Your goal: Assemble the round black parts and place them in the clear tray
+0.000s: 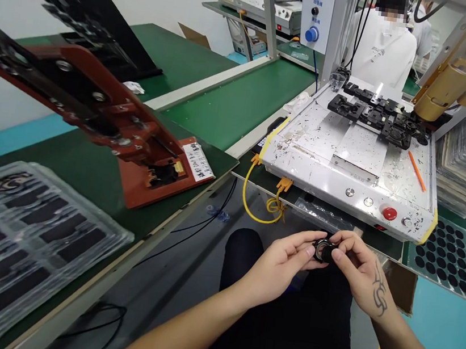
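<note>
Black ring-shaped part (319,251) is held low above the lap, just in front of a white machine (297,140), pinched from both sides: its left side by the thumb and fingers of the left hand (278,266), its right side by those of the right hand (360,268). Black fixtures (372,115) are set across the machine's top, with an orange stick (417,171) laid nearby. At left, a red press (129,129) is stood on a green bench (84,158) beside a clear plastic tray (122,234) filled with dark pieces. Beyond, a white-shirted person (381,54) is seen from behind.
</note>
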`<state>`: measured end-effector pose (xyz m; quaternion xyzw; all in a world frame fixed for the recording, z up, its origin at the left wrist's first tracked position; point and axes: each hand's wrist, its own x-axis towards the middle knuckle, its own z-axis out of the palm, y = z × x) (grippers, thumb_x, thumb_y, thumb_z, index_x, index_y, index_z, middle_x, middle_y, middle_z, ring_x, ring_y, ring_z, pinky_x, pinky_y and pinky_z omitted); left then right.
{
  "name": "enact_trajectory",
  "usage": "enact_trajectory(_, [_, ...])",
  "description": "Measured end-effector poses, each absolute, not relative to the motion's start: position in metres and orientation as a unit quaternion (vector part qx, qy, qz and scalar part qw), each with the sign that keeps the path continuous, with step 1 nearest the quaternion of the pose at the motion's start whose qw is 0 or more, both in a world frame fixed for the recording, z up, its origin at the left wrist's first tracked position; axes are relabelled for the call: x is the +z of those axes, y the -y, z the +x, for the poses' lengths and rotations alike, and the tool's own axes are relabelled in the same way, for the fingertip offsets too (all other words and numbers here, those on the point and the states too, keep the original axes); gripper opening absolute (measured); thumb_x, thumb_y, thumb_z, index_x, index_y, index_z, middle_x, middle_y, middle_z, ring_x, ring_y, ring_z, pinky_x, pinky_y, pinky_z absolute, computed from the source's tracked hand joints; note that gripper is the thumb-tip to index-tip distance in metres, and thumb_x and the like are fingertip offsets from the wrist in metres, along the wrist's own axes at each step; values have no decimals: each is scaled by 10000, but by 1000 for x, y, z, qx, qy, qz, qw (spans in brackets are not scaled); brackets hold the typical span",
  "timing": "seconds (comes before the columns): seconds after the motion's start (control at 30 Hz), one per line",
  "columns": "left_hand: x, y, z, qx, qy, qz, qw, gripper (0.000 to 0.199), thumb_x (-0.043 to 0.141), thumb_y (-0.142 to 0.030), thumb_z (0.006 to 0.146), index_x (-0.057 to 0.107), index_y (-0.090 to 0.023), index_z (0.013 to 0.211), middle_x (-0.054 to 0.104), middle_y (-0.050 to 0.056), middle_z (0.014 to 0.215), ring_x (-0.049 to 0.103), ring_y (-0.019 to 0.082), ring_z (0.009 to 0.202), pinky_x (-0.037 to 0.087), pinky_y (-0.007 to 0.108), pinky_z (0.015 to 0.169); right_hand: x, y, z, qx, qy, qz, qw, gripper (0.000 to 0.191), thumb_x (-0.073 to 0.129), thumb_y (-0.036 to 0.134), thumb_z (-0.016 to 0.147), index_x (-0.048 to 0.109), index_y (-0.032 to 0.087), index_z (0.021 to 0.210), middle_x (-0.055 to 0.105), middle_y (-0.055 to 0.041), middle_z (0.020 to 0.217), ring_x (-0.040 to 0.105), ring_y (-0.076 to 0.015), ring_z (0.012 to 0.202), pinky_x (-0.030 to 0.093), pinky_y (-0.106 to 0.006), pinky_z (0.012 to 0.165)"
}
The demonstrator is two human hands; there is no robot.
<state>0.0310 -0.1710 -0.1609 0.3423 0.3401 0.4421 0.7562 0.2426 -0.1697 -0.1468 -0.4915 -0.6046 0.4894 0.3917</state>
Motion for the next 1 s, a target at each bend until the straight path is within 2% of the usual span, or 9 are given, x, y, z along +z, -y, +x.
enact_trajectory(0.17, [-157,174,33,446,-347,369,738,462,796,-437,967,756,-187,1354,741,121,1394,722,328,1261,638,485,1082,-146,172,236,486,607,-492,392,247,673,413,1044,636,243,869,672,-51,1172,625,-237,1087,468,-364,954])
enact_trajectory(0.43, [-153,176,35,438,-356,395,725,464,749,-422,999,726,-164,1385,723,138,1421,724,327,1268,633,477,1090,-147,172,236,476,614,-494,390,241,673,402,1049,634,243,872,667,-49,1175,626,-227,1077,467,-361,957])
enact_trajectory(0.53, [-155,177,37,439,-357,401,720,459,729,-414,1013,714,-160,1395,730,137,1403,729,319,1258,634,468,1086,-149,173,236,467,616,-498,393,232,673,390,1047,629,242,874,669,-53,1181,629,-233,1089,468,-368,961])
enact_trajectory(0.7, [-156,180,39,432,-369,443,694,422,684,-347,1038,691,-165,1420,797,112,1236,770,274,1161,634,440,1076,-149,174,234,436,626,-514,393,239,667,376,1044,612,242,854,675,-68,1176,637,-253,1089,484,-387,943])
enact_trajectory(0.83, [-158,182,40,432,-383,480,660,387,664,-297,1040,693,-189,1410,805,106,1253,788,266,1138,630,406,1066,-149,177,230,387,648,-524,395,230,660,360,1042,608,249,847,667,-78,1156,641,-264,1069,497,-403,911])
enact_trajectory(1.0, [-163,182,39,435,-407,519,614,381,644,-282,1038,684,-169,1399,824,110,1203,806,261,1100,648,354,996,-155,174,231,335,673,-529,394,250,694,331,1019,537,254,840,625,-45,1020,618,-232,949,497,-377,844])
